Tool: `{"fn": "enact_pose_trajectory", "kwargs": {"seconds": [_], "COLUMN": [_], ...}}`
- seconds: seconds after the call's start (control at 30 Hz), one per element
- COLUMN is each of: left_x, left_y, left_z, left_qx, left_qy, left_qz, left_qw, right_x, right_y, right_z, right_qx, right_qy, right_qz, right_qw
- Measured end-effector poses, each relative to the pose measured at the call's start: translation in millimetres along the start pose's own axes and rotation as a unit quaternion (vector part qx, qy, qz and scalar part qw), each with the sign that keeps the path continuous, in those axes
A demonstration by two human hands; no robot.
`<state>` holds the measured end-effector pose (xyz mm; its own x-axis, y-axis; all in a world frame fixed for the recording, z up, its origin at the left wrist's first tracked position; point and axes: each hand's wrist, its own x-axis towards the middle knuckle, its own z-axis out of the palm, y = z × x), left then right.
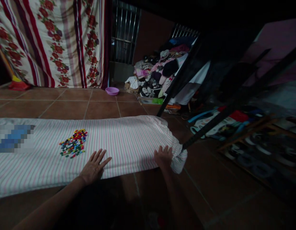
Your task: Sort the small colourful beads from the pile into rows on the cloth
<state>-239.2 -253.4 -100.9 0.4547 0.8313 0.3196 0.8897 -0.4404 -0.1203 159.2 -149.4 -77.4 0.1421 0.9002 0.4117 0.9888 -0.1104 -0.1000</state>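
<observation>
A long surface is covered by a white cloth (pixel 124 140) with thin pink and grey stripes. My left hand (pixel 94 166) rests on its near edge, fingers spread and holding nothing. Just beyond and left of that hand lies a loose pile of small colourful pieces (pixel 73 143), red, yellow, blue, green, white and black; their exact kind is too small to tell. Over at the right end, my right hand (pixel 164 156) lies on the cloth with its fingers apart and nothing in them. Beside it the cloth bunches up at the corner.
A blurred-out blue and grey patch (pixel 14 139) covers the cloth's left end. Dark slanting bars (pixel 203 124) rise at the right, near a shoe rack (pixel 248 143). Behind are a purple basin (pixel 112 91), a heap of clothes (pixel 159 70) and a flowered curtain (pixel 71 41).
</observation>
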Motion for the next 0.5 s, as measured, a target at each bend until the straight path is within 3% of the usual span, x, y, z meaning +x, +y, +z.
{"fn": "enact_pose_trajectory", "kwargs": {"seconds": [0.07, 0.13, 0.2, 0.23, 0.33, 0.37, 0.43, 0.5], "left_x": [-1, -1, -1, -1, -2, -2, -3, -3], "left_y": [0, 0, 0, 0, -1, -1, 1, 3], "left_z": [0.8, 0.8, 0.5, 0.5, 1.9, 2.6, 2.9, 0.8], "left_qx": [0.007, 0.017, 0.032, 0.040, 0.051, 0.048, 0.036, 0.017], "left_qy": [0.015, 0.031, 0.046, 0.052, 0.058, 0.053, 0.031, -0.010], "left_qz": [0.004, 0.012, 0.024, 0.030, 0.029, 0.024, 0.011, -0.002], "left_qw": [1.000, 0.999, 0.998, 0.997, 0.997, 0.997, 0.999, 1.000], "right_x": [7, 19, 37, 47, 76, 82, 89, 89], "right_y": [-49, -100, -130, -133, -97, -75, -28, 10], "right_z": [0, 4, 9, 11, 13, 12, 12, 14], "right_qx": [0.039, 0.095, 0.138, 0.147, 0.132, 0.121, 0.070, 0.053], "right_qy": [0.006, -0.046, -0.109, -0.131, -0.160, -0.153, -0.122, -0.089], "right_qz": [-0.043, -0.116, -0.189, -0.216, -0.182, -0.147, -0.006, 0.034], "right_qw": [0.998, 0.988, 0.966, 0.956, 0.961, 0.970, 0.990, 0.994]}}
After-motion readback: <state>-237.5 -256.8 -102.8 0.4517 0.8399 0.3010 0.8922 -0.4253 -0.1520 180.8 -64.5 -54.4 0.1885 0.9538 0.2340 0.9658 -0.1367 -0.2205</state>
